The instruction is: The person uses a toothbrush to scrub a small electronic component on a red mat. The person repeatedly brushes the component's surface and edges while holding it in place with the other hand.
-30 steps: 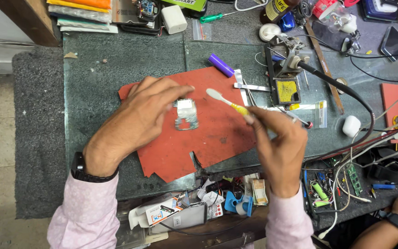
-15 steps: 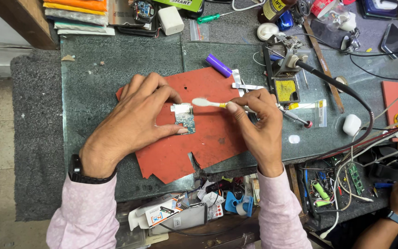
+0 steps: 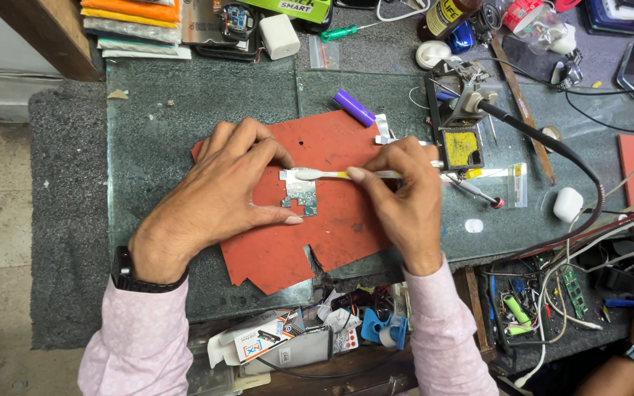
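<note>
The left hand (image 3: 218, 192) pins the small green circuit board (image 3: 301, 196) on the red silicone mat (image 3: 332, 220) while the right hand (image 3: 403, 196), at its three o'clock, pinches a white-bristled toothbrush (image 3: 332, 174); light strokes seem wisest.

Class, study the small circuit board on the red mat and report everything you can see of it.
The small circuit board is a thin, irregular piece, bluish-green with tiny pale components, lying flat on the red mat. The left hand pins it, a fingertip near its top edge and the thumb at its lower right corner. The right hand holds a toothbrush level, its white head over the board's top edge. Finer detail is too small to tell.
</note>
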